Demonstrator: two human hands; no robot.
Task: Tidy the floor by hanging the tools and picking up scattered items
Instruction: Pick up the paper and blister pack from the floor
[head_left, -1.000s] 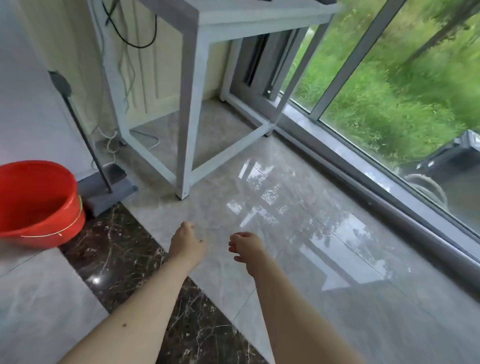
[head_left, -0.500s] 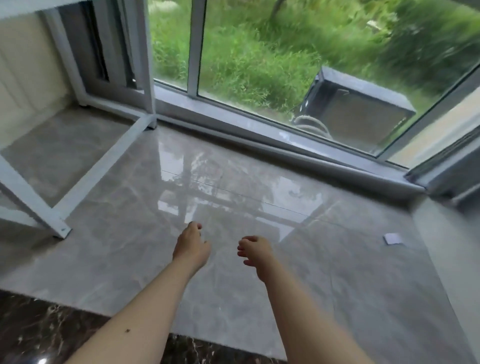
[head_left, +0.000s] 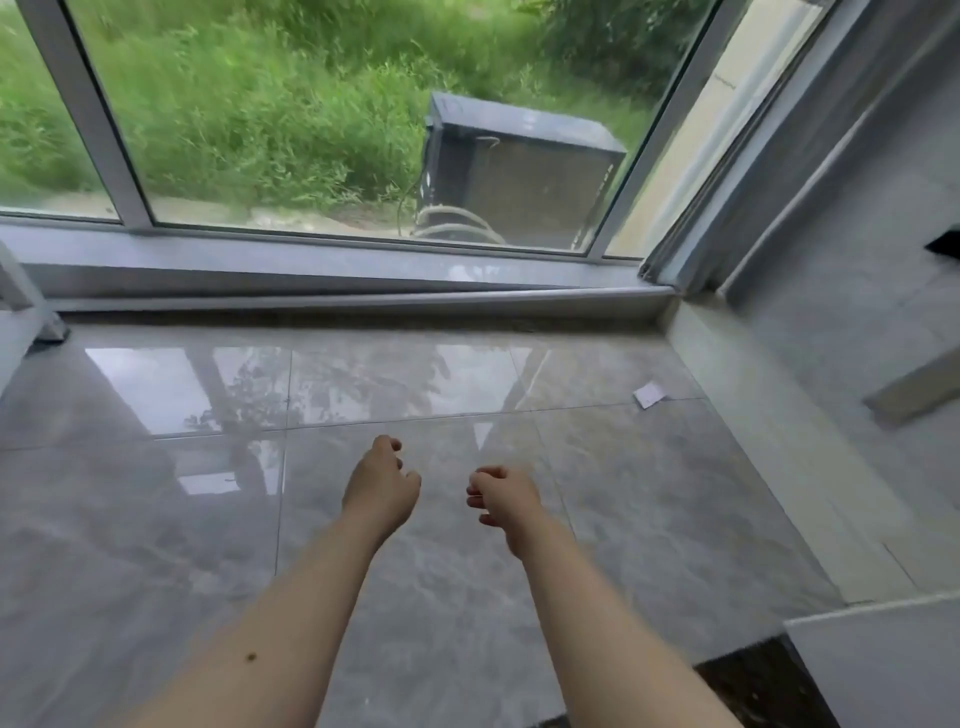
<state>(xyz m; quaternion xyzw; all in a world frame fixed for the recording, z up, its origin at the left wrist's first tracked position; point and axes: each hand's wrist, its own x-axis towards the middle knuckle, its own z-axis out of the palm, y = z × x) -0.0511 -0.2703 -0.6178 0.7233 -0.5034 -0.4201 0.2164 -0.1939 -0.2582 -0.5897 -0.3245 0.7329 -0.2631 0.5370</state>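
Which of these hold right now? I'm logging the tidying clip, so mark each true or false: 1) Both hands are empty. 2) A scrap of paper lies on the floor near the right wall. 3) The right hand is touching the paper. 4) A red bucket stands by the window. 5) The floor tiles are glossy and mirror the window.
1) True: the left hand and right hand hang loosely curled, holding nothing.
2) True: the paper scrap lies on the floor near the right wall.
3) False: the paper lies apart, beyond the right hand.
4) False: no bucket is in view.
5) True.
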